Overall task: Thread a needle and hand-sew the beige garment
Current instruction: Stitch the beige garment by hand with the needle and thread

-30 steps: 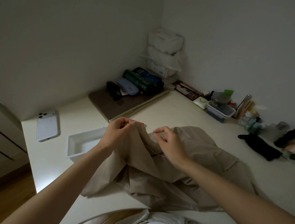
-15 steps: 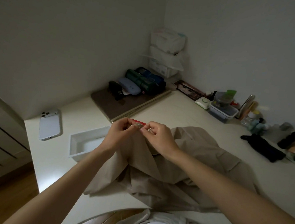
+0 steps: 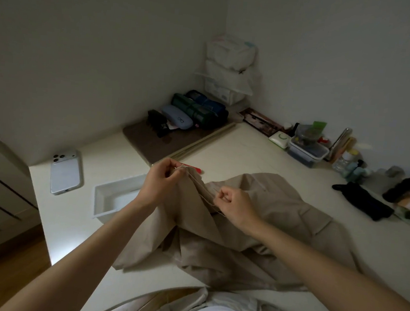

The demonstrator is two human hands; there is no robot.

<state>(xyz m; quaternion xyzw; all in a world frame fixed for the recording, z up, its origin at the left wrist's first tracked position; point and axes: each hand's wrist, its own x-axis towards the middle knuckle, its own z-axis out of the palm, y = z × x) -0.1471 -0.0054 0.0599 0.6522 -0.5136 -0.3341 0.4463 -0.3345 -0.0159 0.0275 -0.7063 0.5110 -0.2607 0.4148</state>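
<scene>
Head view: the left grip [image 3: 158,185] is raised above the tabletop [image 3: 236,153], thumb and fingertips pressed together on a lifted edge of the beige garment [image 3: 280,210]. The right grip [image 3: 234,205], just beside it and a little lower, has its fingers curled in and pinches a pale thread [image 3: 202,188]. The thread runs taut up along the cloth fold to the left grip's fingertips. A needle is too small to make out.

From both grips the garment hangs down and spreads toward the person, its lower folds reaching the tabletop's curved near edge. A red item [image 3: 194,168] shows just behind the left grip's fingertips.

Left of the left grip a white tray [image 3: 112,197] sits close to the cloth. Further left a phone [image 3: 66,171] lies near the tabletop's left edge.

Beyond both grips bare tabletop stretches to a brown mat [image 3: 151,141] by the wall. Well to the right of the right grip a black cloth item [image 3: 367,203] and a clear container [image 3: 307,152] lie along the right wall, with open surface between them and the garment.
</scene>
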